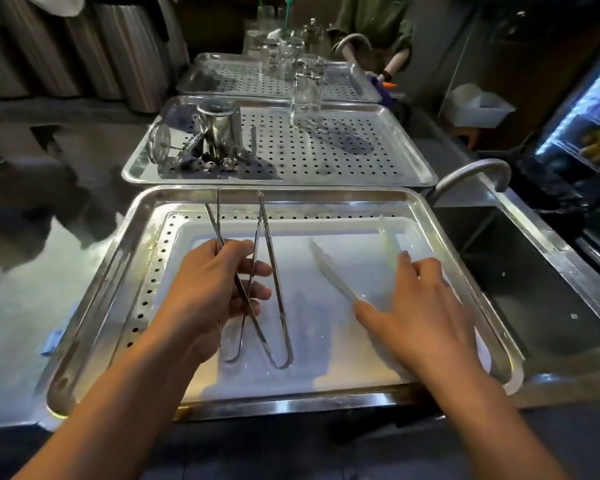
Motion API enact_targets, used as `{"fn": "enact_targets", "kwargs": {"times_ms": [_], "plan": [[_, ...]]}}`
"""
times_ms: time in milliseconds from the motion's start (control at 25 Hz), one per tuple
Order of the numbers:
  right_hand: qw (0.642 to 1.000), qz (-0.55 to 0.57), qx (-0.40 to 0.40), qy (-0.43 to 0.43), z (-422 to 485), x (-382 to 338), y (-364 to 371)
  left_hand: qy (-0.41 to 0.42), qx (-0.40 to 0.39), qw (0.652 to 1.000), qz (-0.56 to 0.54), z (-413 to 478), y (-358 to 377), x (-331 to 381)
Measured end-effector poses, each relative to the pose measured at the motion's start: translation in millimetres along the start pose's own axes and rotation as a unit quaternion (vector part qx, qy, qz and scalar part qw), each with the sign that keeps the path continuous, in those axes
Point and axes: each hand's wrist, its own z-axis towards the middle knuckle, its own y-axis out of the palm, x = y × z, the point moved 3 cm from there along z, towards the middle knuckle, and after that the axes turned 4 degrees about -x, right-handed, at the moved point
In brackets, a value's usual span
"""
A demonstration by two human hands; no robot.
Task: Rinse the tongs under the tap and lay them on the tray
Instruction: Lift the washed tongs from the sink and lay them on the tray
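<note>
Two pairs of slim metal tongs lie crossed on the white liner of the near steel tray (94, 292). My left hand (208, 289) is curled around the left metal tongs (219, 216). The other metal tongs (277, 292) lie just right of my fingers, touching the held pair. My right hand (420, 306) covers the hinge end of a pair of clear plastic tongs (329, 271) on the tray's right side. My thumb is on one arm and my index finger on the other. The tap (475, 171) curves over the sink (534, 289) to the right, with no water visible.
Behind the near tray, a perforated tray (361, 147) holds a steel cup (220, 129), small utensils and a glass jar (305, 95). A further tray (222, 74) carries glassware. A person in green stands at the far end. Steel counter lies to the left.
</note>
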Motion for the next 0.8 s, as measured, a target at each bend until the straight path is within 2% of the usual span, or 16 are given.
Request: {"fn": "enact_targets", "kwargs": {"times_ms": [120,240,360,400,480,560,720,800], "plan": [[0.999,-0.033,-0.009,0.022,3.6,-3.0,2.2,-0.008,-0.007,1.000,-0.003,-0.2,-8.0,0.8],[1.000,-0.009,-0.004,0.022,-2.1,-2.0,-6.1,-0.011,-0.010,1.000,0.000,-1.3,-12.1,1.0],[0.985,0.123,0.101,-0.062,-17.2,-19.6,-16.7,-0.018,-0.008,1.000,-0.007,-1.9,-10.6,-0.4],[0.973,0.185,0.105,-0.093,-22.2,-31.2,-17.9,-0.019,-0.010,1.000,-0.011,-2.3,-8.1,-0.4],[0.956,0.262,0.047,-0.120,-26.3,-58.1,-14.9,-0.017,-0.015,1.000,-0.022,-3.6,-2.3,0.2],[0.952,0.275,-0.007,-0.138,-26.3,-80.9,-5.8,-0.012,-0.021,0.999,-0.028,-5.0,1.3,1.1],[0.948,0.279,0.020,-0.155,-26.4,-93.2,3.9,-0.017,-0.039,0.999,-0.018,-6.0,-2.0,3.8],[0.948,0.283,0.046,-0.139,-26.3,-83.3,3.6,-0.023,-0.019,1.000,-0.003,-6.3,-10.1,3.9]]}}
